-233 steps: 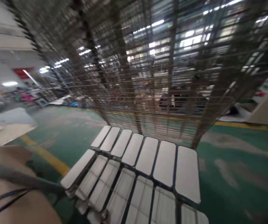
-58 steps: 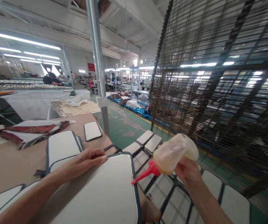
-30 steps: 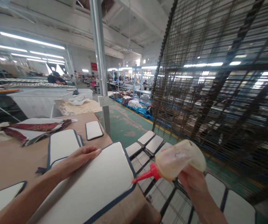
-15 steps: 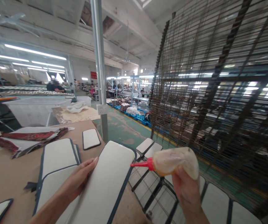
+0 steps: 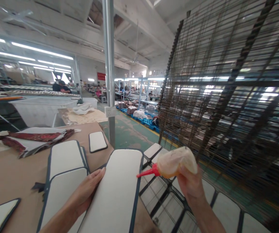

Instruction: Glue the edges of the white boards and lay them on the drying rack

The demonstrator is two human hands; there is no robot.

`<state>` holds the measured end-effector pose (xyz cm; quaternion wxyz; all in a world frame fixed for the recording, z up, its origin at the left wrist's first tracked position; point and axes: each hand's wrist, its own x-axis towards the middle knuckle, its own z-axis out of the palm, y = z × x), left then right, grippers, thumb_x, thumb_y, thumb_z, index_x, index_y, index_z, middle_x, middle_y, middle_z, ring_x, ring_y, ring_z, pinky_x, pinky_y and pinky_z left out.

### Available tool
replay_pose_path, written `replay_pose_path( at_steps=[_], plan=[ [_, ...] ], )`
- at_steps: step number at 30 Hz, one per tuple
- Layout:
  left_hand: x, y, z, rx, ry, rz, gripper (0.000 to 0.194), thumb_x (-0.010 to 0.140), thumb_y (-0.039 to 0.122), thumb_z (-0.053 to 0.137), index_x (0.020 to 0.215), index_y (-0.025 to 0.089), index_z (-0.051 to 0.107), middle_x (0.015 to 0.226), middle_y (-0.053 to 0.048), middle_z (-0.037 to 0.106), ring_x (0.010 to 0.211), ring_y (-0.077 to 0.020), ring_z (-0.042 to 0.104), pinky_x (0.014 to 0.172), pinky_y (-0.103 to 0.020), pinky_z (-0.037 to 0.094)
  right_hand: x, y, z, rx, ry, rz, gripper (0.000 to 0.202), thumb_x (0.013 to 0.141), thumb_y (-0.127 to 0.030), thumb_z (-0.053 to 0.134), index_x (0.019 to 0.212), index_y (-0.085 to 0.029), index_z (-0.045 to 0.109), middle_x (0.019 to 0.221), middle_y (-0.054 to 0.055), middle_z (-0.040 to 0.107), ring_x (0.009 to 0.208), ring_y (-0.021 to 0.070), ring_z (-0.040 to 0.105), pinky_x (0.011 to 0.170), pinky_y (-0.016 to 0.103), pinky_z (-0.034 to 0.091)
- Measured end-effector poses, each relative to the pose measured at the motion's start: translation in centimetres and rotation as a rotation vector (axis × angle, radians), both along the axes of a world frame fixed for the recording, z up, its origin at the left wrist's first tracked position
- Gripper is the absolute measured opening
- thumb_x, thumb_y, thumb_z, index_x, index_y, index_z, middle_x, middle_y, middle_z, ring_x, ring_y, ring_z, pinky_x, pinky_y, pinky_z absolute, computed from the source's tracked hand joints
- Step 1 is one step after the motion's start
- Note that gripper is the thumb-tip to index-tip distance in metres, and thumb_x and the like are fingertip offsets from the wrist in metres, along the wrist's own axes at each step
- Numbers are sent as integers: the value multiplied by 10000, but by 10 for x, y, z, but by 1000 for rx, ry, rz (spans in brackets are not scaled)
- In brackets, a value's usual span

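My left hand [image 5: 91, 187] grips the left edge of a long white panel [image 5: 116, 187] with a dark blue border and rounded corners, which is tilted up toward me. In my right hand [image 5: 190, 183] is a translucent squeeze bottle [image 5: 175, 161] of yellowish liquid, lying almost sideways. Its red nozzle [image 5: 146, 172] points left, with the tip at the panel's right edge near the upper corner; whether it touches cannot be made out. Behind my left wrist, similar bordered panels [image 5: 65, 158] overlap on the brown table.
A small bordered panel [image 5: 97, 141] and patterned red fabric [image 5: 37, 137] lie on the brown table [image 5: 27, 176]. On the right, a wire rack [image 5: 161, 200] carries more white panels, below a tall wire-grid frame [image 5: 209, 81]. A metal post [image 5: 110, 81] rises beyond the table; a person [image 5: 61, 86] sits far left.
The bottle has moved slightly left and its nozzle tip has slid a little down the panel's right edge. The panel stands more upright. The whole view has shifted slightly.
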<state>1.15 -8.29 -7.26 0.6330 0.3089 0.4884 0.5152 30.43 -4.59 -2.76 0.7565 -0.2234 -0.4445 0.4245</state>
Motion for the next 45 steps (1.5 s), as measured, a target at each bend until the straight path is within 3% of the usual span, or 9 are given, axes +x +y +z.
replay_pose_path(
  at_steps=[9,21,32,37,45],
  plan=[
    [-6,4,2,-6,-1,39,435,552,484,830,738,173,589,669,-16,697,609,-177,638,564,-254,497,-7,-8,-1,-23,-16,80,353,586,-292,859,909,-229,732,775,27,720,685,197,673,617,267,589],
    [-13,15,9,8,-13,63,360,628,407,806,722,161,560,577,-7,670,510,-148,611,473,-222,478,-15,-21,-4,-44,-12,207,323,608,-275,861,912,-252,751,813,27,749,717,183,693,679,233,584],
    [-18,38,20,13,-11,127,73,841,187,605,797,129,611,577,-32,689,473,-155,627,447,-232,508,-21,-37,-1,-79,-11,241,277,589,-269,874,842,-259,760,799,24,753,675,196,701,612,249,593],
    [-20,47,24,20,-8,152,131,899,157,501,879,120,624,570,-39,692,476,-170,639,450,-252,529,-21,-42,-2,-83,-29,238,258,595,-298,869,824,-244,763,788,51,748,648,207,693,622,288,600],
    [-20,57,35,6,-1,192,168,899,133,480,841,100,634,582,-73,702,455,-183,638,448,-265,536,-24,-47,-1,-100,-12,251,252,573,-300,877,788,-240,758,746,42,735,620,199,677,803,381,570]
  ],
)
